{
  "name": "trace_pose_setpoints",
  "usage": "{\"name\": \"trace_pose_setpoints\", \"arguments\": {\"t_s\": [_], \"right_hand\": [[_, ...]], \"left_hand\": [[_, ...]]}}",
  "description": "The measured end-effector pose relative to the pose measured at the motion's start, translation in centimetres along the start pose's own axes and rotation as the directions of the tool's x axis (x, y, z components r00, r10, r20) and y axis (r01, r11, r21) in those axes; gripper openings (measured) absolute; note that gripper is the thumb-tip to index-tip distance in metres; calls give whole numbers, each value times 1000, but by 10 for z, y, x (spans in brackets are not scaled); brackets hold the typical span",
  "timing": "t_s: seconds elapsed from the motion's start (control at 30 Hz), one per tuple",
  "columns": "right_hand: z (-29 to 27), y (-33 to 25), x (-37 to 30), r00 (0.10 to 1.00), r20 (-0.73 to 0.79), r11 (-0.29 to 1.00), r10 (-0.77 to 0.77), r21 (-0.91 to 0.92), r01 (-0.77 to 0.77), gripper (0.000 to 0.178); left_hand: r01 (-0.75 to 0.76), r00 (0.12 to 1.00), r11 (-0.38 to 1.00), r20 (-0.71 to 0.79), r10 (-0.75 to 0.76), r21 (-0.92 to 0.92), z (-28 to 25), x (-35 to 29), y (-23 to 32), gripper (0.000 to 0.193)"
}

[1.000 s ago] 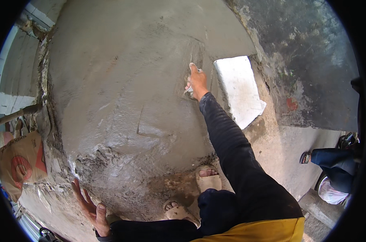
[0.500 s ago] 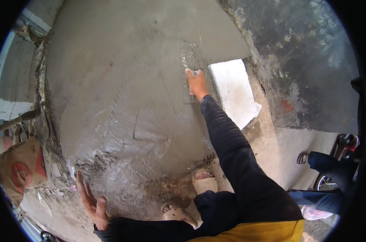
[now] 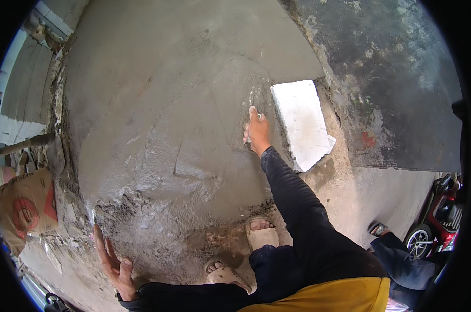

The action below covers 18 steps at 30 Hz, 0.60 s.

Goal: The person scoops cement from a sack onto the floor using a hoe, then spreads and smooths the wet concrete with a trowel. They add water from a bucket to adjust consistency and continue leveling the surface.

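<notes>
Wet grey cement covers most of the floor in front of me, smooth at the far side and rough along its near edge. My right hand is closed around the handle of a flat trowel. Its cement-smeared blade lies flat on the wet surface, partly hidden by the hand. Just right of the blade rests a white slab with a chipped corner. At the lower left, my left hand is held open with its fingers stretched out, holding nothing, near the rough cement edge.
My sandalled feet stand at the near edge of the cement. To the left are a brown paper sack and a pole. Dark old floor borders the right. Another person's leg and a red motorbike are at the lower right.
My right hand has drawn the trowel toward me and slightly right, alongside the white slab. My left hand stays nearly in place. The other person's legs have shifted, and more of the motorbike shows.
</notes>
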State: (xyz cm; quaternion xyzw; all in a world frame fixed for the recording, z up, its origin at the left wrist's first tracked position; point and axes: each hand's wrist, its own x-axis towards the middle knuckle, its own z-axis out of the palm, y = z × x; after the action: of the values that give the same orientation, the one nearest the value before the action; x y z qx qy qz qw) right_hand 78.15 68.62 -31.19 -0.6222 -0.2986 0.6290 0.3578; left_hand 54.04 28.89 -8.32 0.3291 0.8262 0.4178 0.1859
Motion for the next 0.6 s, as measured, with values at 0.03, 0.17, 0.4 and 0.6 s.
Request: {"name": "trace_pose_setpoints", "arguments": {"t_s": [0.03, 0.17, 0.4, 0.6], "right_hand": [[2, 0, 3, 998, 47, 998, 30, 46, -32, 66], [2, 2, 6, 996, 85, 997, -27, 79, 21, 48], [-17, 9, -33, 970, 210, 992, 119, -70, -107, 43], [-62, -10, -90, 936, 340, 939, -89, -284, 192, 45]], "left_hand": [[1, 1000, 1000, 4, -1, 0, 1, 0, 0, 112], [-23, 999, 1000, 25, 23, -3, 7, 2, 4, 110], [-43, 997, 998, 67, 46, -45, 19, 11, 18, 106], [-171, 972, 985, 160, 174, -30, 40, 21, 25, 84]]}}
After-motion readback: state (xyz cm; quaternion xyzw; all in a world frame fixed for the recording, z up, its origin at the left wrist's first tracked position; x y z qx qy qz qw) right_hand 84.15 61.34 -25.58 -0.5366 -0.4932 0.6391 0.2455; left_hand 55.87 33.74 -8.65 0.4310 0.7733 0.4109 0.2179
